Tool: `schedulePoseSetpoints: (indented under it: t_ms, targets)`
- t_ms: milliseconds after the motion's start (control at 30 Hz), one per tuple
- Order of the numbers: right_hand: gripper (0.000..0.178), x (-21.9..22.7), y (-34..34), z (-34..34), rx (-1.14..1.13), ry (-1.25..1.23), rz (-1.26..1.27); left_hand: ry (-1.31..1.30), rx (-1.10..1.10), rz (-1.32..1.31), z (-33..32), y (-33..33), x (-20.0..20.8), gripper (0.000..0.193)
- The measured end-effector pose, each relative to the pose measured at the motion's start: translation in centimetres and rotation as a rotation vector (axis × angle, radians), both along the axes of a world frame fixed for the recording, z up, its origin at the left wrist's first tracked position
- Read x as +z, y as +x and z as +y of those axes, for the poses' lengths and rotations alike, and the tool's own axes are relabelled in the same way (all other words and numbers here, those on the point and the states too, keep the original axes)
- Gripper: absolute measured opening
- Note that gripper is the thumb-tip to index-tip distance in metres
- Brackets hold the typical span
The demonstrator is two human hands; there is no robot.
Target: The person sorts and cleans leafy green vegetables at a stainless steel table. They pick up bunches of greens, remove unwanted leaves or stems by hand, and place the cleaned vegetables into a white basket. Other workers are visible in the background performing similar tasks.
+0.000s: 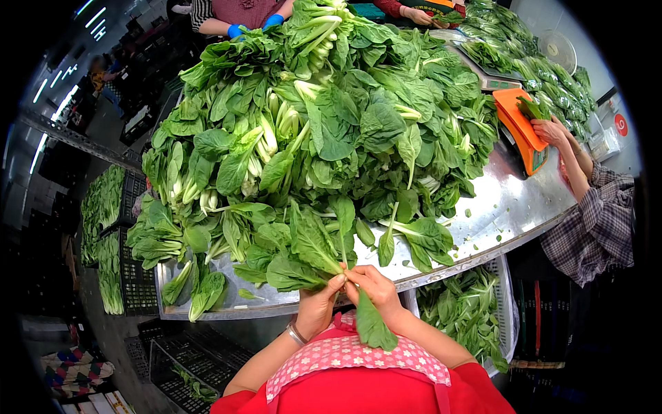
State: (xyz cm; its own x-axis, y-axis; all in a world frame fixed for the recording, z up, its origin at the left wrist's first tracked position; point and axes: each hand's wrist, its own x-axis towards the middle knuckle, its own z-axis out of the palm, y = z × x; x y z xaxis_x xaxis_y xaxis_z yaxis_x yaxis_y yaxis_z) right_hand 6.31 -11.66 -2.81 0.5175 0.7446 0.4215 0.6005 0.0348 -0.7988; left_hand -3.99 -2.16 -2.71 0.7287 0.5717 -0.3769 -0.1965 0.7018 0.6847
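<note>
At the near table edge, my left hand (318, 303) is closed around the base of a leafy bok choy (314, 241), whose leaves spread away from me. My right hand (378, 288) meets it at the stem end, fingers pinched together. A single leaf (374, 324) hangs down from my right hand over my apron. Just beyond both hands rises a large heap of bok choy (324, 131) on the metal table (514, 200). Loose heads (422, 241) lie to the right of my hands, and a few more (207, 295) at the left edge.
Below the table on the right stands a white crate (509, 310) of loose leaves. Black crates with greens (110, 276) stand on the left. Co-workers' hands are across the heap; another person's hand (548, 131) holds greens at an orange scale (518, 124). Bagged greens (562, 86) lie behind.
</note>
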Motion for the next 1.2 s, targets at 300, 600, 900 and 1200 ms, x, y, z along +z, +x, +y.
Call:
schedulePoseSetpoints:
  t_ms: [300, 600, 900, 1200]
  targets:
    - [0.03, 1.3, 0.5, -1.9, 0.188, -0.105, 1.419, 0.103, -0.268, -0.016, 1.0, -0.6, 1.8, 0.023]
    - [0.008, -0.1, -0.3, -6.2, -0.291, 0.515, 1.647, -0.209, -0.106, -0.138, 1.0, 0.1, 0.9, 0.03]
    - [0.053, -5.4, 5.9, -21.3, -1.014, 1.068, 1.736, 0.011, -0.174, 0.077, 1.7, 0.7, 0.4, 0.03]
    - [0.02, 1.1, 1.7, -2.2, -0.092, -0.075, 0.943, 0.353, -0.31, 0.106, 0.2, 1.1, 0.7, 0.029]
